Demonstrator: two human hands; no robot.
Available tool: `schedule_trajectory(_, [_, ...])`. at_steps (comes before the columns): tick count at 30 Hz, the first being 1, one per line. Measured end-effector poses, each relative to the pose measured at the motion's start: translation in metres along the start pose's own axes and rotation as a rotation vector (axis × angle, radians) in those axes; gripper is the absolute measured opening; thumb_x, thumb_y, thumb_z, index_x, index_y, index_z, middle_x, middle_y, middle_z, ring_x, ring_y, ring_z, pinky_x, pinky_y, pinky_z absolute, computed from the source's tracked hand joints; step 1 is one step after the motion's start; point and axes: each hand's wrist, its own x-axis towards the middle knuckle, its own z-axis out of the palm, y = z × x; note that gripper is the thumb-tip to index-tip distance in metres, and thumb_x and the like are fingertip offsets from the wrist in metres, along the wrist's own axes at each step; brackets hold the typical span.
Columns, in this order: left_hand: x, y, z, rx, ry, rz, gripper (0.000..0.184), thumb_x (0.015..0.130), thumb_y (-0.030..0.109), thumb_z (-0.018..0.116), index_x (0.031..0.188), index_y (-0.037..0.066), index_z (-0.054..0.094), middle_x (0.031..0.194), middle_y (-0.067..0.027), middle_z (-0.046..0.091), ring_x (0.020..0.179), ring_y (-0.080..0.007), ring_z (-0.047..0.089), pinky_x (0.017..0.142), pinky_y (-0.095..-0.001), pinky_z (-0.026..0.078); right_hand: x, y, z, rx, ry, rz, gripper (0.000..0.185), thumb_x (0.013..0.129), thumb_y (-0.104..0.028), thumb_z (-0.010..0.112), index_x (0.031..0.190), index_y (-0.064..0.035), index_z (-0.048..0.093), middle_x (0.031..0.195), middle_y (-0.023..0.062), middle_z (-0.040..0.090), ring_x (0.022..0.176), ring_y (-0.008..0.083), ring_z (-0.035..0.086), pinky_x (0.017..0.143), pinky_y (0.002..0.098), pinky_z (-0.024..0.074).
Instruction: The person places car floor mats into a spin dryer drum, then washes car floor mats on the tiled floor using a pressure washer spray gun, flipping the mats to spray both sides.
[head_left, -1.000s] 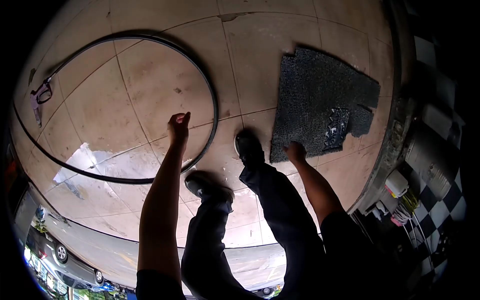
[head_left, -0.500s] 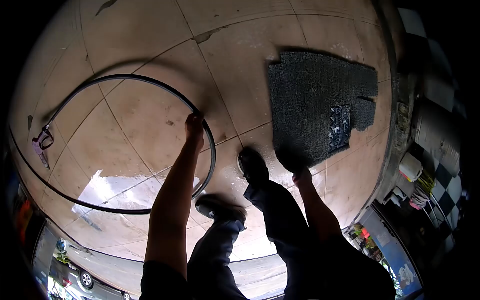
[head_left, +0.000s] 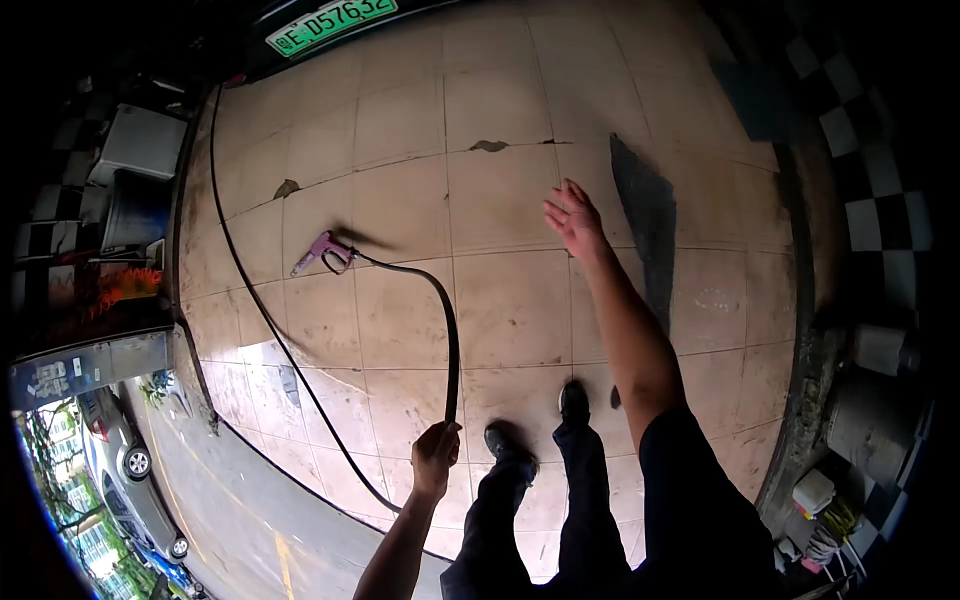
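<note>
- A pull on the black hose (head_left: 452, 340) could have swung the purple spray gun (head_left: 326, 252) into the tiled floor (head_left: 510, 310), since it hung on the hose's end, well ahead of the left hand (head_left: 435, 460).
- The dark gray mat (head_left: 646, 215), narrow to the view beside the right hand (head_left: 574, 218), risked folding or landing askew, with no grip steadying it; whether it touched the tiles could not be told.
- Slack hose near the left shoe (head_left: 508, 441) posed a snag.
- The left arm reached low and forward, its hand clenched around the hose near that shoe.
- The right arm stretched farther ahead, its hand empty, fingers spread, apart from the mat.
</note>
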Motion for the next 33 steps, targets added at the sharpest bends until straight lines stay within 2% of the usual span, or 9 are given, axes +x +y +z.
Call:
schedule_trajectory(6, [-0.157, 0.082, -0.069, 0.054, -0.062, 0.136, 0.019, 0.09, 0.018, 0.054, 0.084, 0.0, 0.06, 0.058, 0.0035, 0.045, 0.049, -0.002, 0.035, 0.043, -0.0197, 0.027, -0.133, 0.07, 0.046, -0.561, -0.083, 0.374, 0.045, 0.08, -0.043, 0.063, 0.109, -0.01, 0.054, 0.096, 0.0054, 0.058, 0.087, 0.0163, 0.056, 0.077, 0.0334, 0.0459])
schedule_trajectory(11, [-0.269, 0.112, -0.126, 0.296, -0.077, 0.27, 0.023, 0.083, 0.022, 0.06, 0.084, -0.001, 0.062, 0.059, 0.0008, 0.048, 0.051, -0.0053, 0.039, 0.045, -0.0218, 0.029, -0.233, 0.132, 0.017, -0.017, 0.13, 0.831, 0.122, 0.061, -0.072, 0.062, 0.138, 0.0005, 0.001, 0.131, 0.0246, 0.029, 0.104, 0.0419, 0.047, 0.091, 0.0548, 0.038])
schedule_trajectory(15, [-0.339, 0.112, -0.188, 0.412, -0.122, 0.216, 0.022, 0.081, 0.019, 0.066, 0.079, -0.003, 0.061, 0.067, -0.0062, 0.058, 0.058, -0.012, 0.051, 0.054, -0.0249, 0.04, -0.249, 0.13, 0.04, 0.388, 0.096, 0.889, 0.099, 0.065, -0.068, 0.063, 0.118, 0.0109, 0.034, 0.089, 0.0232, 0.057, 0.09, 0.0351, 0.057, 0.091, 0.0452, 0.0447])
schedule_trajectory(18, [-0.367, 0.079, -0.238, 0.212, -0.236, 0.038, 0.046, 0.082, 0.042, 0.062, 0.079, -0.004, 0.062, 0.069, -0.0063, 0.059, 0.058, -0.0132, 0.053, 0.056, -0.0252, 0.041, -0.242, 0.169, -0.01, 0.388, -0.017, 0.837, 0.06, 0.07, -0.061, 0.063, 0.078, -0.0033, 0.048, 0.063, 0.0031, 0.052, 0.045, 0.0112, 0.05, 0.042, 0.0193, 0.0446])
schedule_trajectory(20, [-0.366, 0.052, -0.271, 0.168, -0.322, -0.163, 0.078, 0.083, 0.066, 0.034, 0.084, -0.006, 0.065, 0.073, -0.0156, 0.064, 0.064, -0.0216, 0.061, 0.059, -0.0303, 0.047, -0.28, 0.137, 0.047, 0.237, 0.134, 0.709, 0.054, 0.071, -0.06, 0.062, 0.066, -0.0108, 0.041, 0.052, -0.0041, 0.039, 0.037, 0.004, 0.034, 0.034, 0.0165, 0.032])
schedule_trajectory(22, [-0.346, 0.045, -0.281, 0.058, -0.43, -0.475, 0.08, 0.086, 0.066, 0.026, 0.101, -0.003, 0.062, 0.087, -0.0171, 0.065, 0.076, -0.0245, 0.063, 0.073, -0.0348, 0.048, -0.321, 0.099, 0.115, 0.064, 0.181, 0.716, 0.05, 0.071, -0.06, 0.062, 0.066, -0.0154, 0.041, 0.055, -0.0041, 0.039, 0.038, 0.0045, 0.033, 0.036, 0.0165, 0.0297])
schedule_trajectory(26, [-0.206, 0.052, -0.24, -0.022, -0.439, -0.461, 0.08, 0.083, 0.069, 0.029, 0.119, 0.001, 0.05, 0.103, -0.0106, 0.06, 0.091, -0.0208, 0.058, 0.083, -0.0357, 0.045, -0.423, 0.116, 0.199, -0.295, 0.067, 0.369, 0.046, 0.08, -0.05, 0.061, 0.058, -0.0149, 0.041, 0.051, -0.002, 0.043, 0.042, 0.0069, 0.039, 0.042, 0.0219, 0.0344])
schedule_trajectory(29, [-0.113, 0.097, -0.18, 0.1, -0.302, -0.4, 0.095, 0.074, 0.072, 0.046, 0.132, -0.001, 0.031, 0.124, -0.0228, 0.044, 0.109, -0.0341, 0.05, 0.088, -0.0461, 0.044, -0.538, 0.109, 0.23, -0.275, -0.103, 0.286, 0.064, 0.083, -0.032, 0.064, 0.118, 0.0009, 0.022, 0.066, 0.0034, 0.051, 0.06, 0.0125, 0.051, 0.058, 0.0241, 0.0435])
schedule_trajectory(33, [-0.057, 0.137, -0.13, 0.307, -0.309, -0.311, 0.11, 0.066, 0.072, 0.057, 0.137, -0.003, 0.019, 0.138, -0.0266, 0.024, 0.12, -0.0429, 0.038, 0.09, -0.0556, 0.04, -0.655, 0.091, 0.206, -0.358, -0.58, 0.313, 0.072, 0.081, -0.015, 0.065, 0.129, -0.0025, 0.012, 0.097, 0.0084, 0.046, 0.089, 0.0166, 0.05, 0.086, 0.0334, 0.0402])
